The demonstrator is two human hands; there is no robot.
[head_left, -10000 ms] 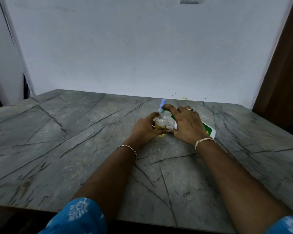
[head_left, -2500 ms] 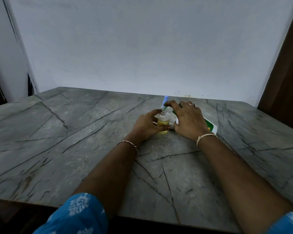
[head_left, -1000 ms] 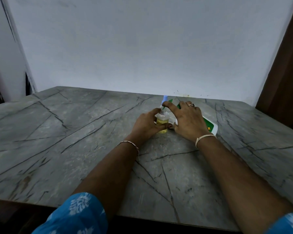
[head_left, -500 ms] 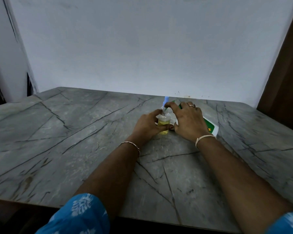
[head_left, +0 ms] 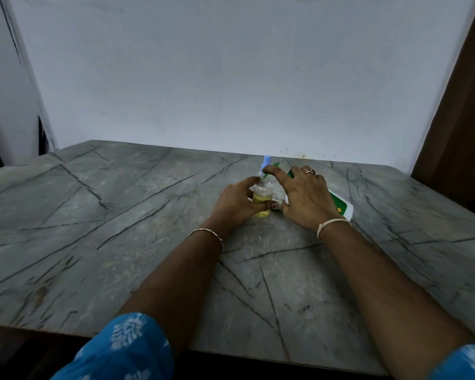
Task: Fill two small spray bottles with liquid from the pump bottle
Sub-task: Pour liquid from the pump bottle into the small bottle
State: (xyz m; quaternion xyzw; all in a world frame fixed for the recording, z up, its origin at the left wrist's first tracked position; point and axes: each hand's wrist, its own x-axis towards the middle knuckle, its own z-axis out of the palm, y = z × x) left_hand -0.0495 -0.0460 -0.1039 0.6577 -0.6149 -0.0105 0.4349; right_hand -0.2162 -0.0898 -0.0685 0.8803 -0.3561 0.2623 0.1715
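Observation:
A small clear spray bottle [head_left: 262, 197], partly filled with yellow liquid, stands upright on the grey stone table [head_left: 121, 229]. My left hand [head_left: 237, 202] is wrapped around its body. The pump bottle [head_left: 340, 208], white with a green label, lies tilted under my right hand [head_left: 303, 198]. Its blue pump head [head_left: 266, 161] sits over the small bottle's neck, and my right index finger rests on it. A second small bottle may be hidden between my hands; I cannot tell.
A pale wall rises right behind the table's far edge. A dark wooden panel [head_left: 461, 105] stands at the right. The table's front edge runs near my sleeves [head_left: 126, 349].
Hardly anything has moved. Both hands have kept their grip. The yellow liquid in the small bottle stands higher than ten seconds ago.

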